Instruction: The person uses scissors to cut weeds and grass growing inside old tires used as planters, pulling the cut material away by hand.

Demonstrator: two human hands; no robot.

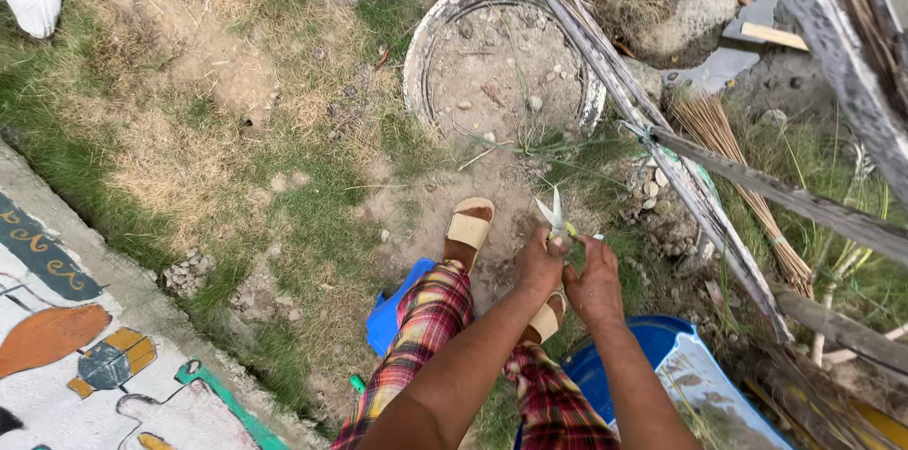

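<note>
1. Both hands brought together above the feet: left hand (539, 266) clenched around the scissors (554, 216), blades open and pointing up.
2. Right hand (594, 285) just beside, fingers curled; whether grasping anything, cannot tell.
3. Ahead, a white tyre (413, 62) set flat as a planter, filled with dry soil and pebbles.
4. Below, a blue tub (653, 337), contents unclear.
</note>
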